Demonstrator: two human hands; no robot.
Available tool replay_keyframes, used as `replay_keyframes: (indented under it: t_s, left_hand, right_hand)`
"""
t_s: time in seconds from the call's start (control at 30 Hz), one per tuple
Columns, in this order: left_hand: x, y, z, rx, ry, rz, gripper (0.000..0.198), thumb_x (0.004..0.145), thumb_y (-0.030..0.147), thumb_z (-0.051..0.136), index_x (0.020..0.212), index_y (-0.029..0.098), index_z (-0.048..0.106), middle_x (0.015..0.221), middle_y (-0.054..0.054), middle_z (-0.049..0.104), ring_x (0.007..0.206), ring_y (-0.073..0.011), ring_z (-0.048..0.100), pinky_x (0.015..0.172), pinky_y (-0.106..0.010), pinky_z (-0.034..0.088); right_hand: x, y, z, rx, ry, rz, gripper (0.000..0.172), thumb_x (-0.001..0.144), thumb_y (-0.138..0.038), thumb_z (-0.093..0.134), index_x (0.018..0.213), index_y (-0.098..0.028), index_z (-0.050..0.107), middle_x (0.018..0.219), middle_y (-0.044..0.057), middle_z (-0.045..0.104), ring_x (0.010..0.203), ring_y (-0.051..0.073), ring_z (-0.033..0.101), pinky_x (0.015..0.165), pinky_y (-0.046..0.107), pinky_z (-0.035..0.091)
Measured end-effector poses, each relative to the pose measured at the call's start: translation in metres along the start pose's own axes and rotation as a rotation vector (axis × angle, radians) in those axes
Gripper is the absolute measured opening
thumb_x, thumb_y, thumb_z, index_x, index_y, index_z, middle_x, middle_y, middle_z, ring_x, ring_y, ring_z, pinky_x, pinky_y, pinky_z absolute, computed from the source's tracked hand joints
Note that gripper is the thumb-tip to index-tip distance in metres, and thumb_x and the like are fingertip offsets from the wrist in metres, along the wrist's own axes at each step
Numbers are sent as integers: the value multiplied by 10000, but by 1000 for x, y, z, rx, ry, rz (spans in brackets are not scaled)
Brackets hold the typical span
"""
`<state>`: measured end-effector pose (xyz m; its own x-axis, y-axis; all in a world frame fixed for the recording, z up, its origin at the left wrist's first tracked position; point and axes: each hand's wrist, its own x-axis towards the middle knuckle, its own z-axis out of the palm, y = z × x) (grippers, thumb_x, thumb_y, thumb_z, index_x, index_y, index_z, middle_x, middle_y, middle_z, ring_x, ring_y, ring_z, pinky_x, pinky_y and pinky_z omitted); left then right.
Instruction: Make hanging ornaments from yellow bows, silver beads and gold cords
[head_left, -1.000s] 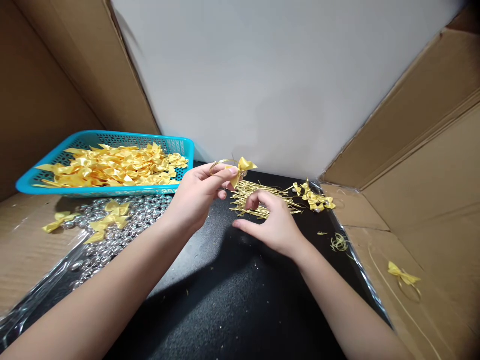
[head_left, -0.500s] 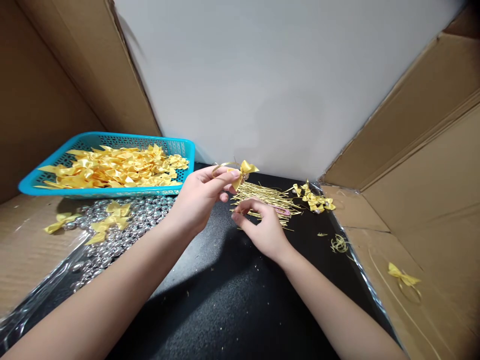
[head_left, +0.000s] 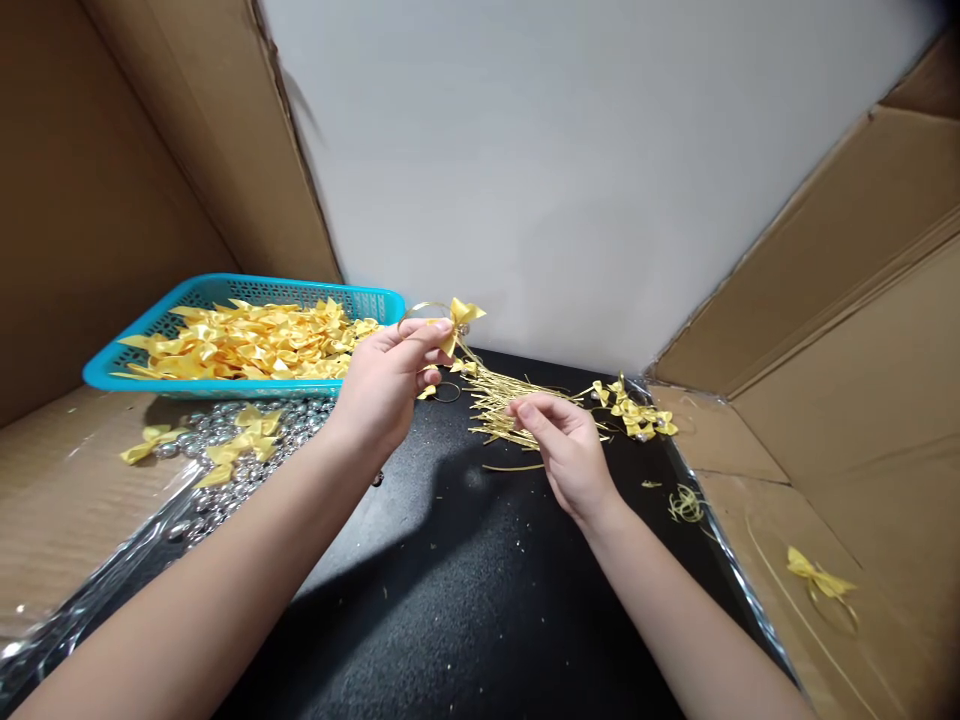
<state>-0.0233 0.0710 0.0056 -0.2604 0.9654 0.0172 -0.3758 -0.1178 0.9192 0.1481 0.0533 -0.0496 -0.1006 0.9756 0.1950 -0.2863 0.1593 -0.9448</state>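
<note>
My left hand (head_left: 390, 375) is raised over the far part of the black table, its thumb and fingers pinched on a yellow ribbon bow (head_left: 466, 312). A thin gold wire loop (head_left: 424, 306) arches from the bow above the fingers, and a shiny bead shows beneath its knot. Lower and to the right, my right hand (head_left: 570, 450) has thumb and forefinger pressed together in front of a pile of gold twist ties (head_left: 495, 405). What lies between those fingertips, if anything, is too small to make out. One loose tie (head_left: 512, 468) rests just left of this hand.
A blue basket (head_left: 105, 372) full of yellow bows stands at the left. Silver beads (head_left: 296, 425) with a few bows on them spread before it. Several beaded bows (head_left: 637, 415) lie far right, near curled gold scraps (head_left: 686, 503). Cardboard walls (head_left: 847, 290) flank the table.
My left hand has moved left and slightly up with the bow. My right hand has shifted right, away from it, its fingertips now pinched. A pink item by the pile no longer shows.
</note>
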Motion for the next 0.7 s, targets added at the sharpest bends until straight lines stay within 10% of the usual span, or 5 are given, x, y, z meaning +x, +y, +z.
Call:
replay_keyframes:
  t_s: [0.5, 0.7]
  left_hand:
    - [9, -34, -1, 5, 63, -100, 254, 485, 272, 797, 665, 128, 688, 643, -8, 647, 601, -108, 600, 490, -177, 372]
    - [8, -37, -1, 13, 50, -115, 217, 511, 263, 785, 661, 136, 693, 667, -9, 663, 618, -112, 607, 502, -187, 365]
  right_hand:
    - [-2, -13, -7, 485, -151, 81, 98, 714, -319, 688, 668, -232, 688, 859, 7, 588, 934, 170, 568, 872, 312, 468]
    - [-4, -12, -9, 255, -283, -89, 356, 756, -334, 635, 1104, -314, 710, 709, -2, 626, 947, 211, 601, 1040, 429, 406]
